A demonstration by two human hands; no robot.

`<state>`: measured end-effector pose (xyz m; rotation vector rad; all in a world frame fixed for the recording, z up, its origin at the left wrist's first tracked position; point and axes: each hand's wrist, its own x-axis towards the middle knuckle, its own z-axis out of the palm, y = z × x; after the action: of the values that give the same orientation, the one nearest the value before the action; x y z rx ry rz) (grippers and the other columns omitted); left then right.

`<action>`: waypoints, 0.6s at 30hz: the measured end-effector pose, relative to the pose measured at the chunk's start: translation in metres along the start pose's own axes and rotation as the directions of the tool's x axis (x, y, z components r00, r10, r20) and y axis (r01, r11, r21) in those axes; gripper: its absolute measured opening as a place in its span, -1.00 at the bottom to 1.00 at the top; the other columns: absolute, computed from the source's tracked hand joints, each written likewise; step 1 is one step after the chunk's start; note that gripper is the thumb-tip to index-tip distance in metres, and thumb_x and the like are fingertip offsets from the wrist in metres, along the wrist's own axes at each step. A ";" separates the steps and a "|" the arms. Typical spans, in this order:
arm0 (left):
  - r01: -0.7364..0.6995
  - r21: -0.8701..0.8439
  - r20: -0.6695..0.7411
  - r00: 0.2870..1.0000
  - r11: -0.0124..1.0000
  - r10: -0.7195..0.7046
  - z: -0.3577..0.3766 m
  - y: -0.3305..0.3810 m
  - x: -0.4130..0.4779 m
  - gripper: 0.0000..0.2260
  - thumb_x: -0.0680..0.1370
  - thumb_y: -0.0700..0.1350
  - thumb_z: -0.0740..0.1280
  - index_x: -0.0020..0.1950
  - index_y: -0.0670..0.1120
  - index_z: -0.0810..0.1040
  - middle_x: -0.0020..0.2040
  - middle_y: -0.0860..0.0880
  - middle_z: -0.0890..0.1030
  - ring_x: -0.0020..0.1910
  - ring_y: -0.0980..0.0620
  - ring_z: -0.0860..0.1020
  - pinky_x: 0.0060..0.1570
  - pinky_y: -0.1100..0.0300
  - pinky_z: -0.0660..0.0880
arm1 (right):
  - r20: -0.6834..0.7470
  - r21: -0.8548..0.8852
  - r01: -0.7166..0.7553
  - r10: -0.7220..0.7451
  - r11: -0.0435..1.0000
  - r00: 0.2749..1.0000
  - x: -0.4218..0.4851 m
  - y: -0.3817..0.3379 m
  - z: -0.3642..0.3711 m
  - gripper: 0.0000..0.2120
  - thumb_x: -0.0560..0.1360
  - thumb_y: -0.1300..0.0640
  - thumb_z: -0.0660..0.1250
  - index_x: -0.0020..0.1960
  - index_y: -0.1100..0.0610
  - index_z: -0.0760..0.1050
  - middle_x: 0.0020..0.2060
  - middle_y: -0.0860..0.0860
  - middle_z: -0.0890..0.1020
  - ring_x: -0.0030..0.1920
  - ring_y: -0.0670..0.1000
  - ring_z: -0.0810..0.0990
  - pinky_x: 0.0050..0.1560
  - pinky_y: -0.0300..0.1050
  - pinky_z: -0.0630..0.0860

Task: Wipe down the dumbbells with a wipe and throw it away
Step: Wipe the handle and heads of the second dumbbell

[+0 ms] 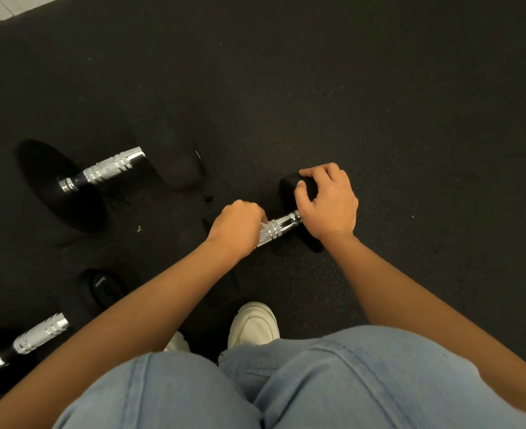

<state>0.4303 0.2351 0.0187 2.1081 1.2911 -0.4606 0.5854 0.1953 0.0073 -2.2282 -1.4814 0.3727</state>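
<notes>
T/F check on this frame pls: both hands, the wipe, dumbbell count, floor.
1. The left hand grips the handle of the centre dumbbell with a wipe under its fingers. True.
2. The right hand hangs free of that dumbbell. False: it holds the dumbbell's black head.
3. Two more lie on the person's left, the far dumbbell and the near dumbbell. True.
4. The dumbbells lie on pale wood. False: the floor under them is black and speckled.
</notes>
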 end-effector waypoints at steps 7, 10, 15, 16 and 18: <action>-0.051 -0.133 -0.041 0.998 0.990 0.046 0.004 -0.003 0.001 -0.72 0.58 -0.13 0.25 0.28 0.02 0.50 0.17 -0.06 0.55 0.08 0.00 0.54 0.03 0.11 0.53 | -0.024 0.104 -0.011 0.014 0.995 1.000 -0.001 0.004 0.001 -0.76 0.48 0.06 0.29 0.11 0.07 0.58 0.02 -0.03 0.54 0.02 -0.04 0.48 -0.16 -0.18 0.42; -0.013 -0.141 -0.017 1.000 0.990 0.011 0.002 -0.001 0.004 -0.72 0.57 -0.14 0.26 0.26 0.03 0.51 0.15 -0.06 0.56 0.06 0.00 0.54 0.05 0.07 0.54 | -0.027 0.117 -0.007 0.010 0.993 1.000 -0.001 0.005 0.001 -0.76 0.48 0.08 0.29 0.12 0.08 0.58 0.02 -0.03 0.55 0.03 -0.04 0.49 -0.14 -0.18 0.41; -0.084 -0.132 -0.076 0.994 0.988 0.075 0.006 0.011 0.003 -0.70 0.55 -0.14 0.30 0.29 0.03 0.49 0.15 -0.03 0.53 0.09 0.03 0.52 0.07 0.11 0.51 | -0.046 0.138 -0.012 0.018 0.990 0.999 0.000 0.005 0.001 -0.76 0.46 0.08 0.29 0.09 0.06 0.59 0.01 -0.04 0.56 0.01 -0.04 0.52 -0.13 -0.14 0.49; -0.096 -0.118 -0.084 0.993 0.988 0.087 0.006 0.012 0.003 -0.69 0.55 -0.14 0.30 0.29 0.02 0.49 0.14 -0.03 0.52 0.09 0.03 0.51 0.07 0.11 0.51 | -0.049 0.142 -0.012 0.019 0.990 0.999 0.000 0.005 0.001 -0.76 0.46 0.08 0.29 0.09 0.06 0.60 0.01 -0.05 0.56 0.01 -0.04 0.53 -0.13 -0.14 0.49; -0.084 -0.118 -0.070 0.995 0.989 0.076 0.004 0.012 0.003 -0.70 0.54 -0.14 0.31 0.27 0.02 0.51 0.12 -0.03 0.53 0.05 0.04 0.52 0.05 0.13 0.51 | -0.052 0.153 -0.008 0.016 0.988 0.998 -0.001 0.006 0.001 -0.76 0.45 0.07 0.29 0.08 0.06 0.60 0.00 -0.05 0.57 0.00 -0.05 0.53 -0.15 -0.13 0.50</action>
<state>0.4420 0.2304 0.0176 2.0803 1.2333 -0.2741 0.5889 0.1927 0.0033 -2.1115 -1.3650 0.4128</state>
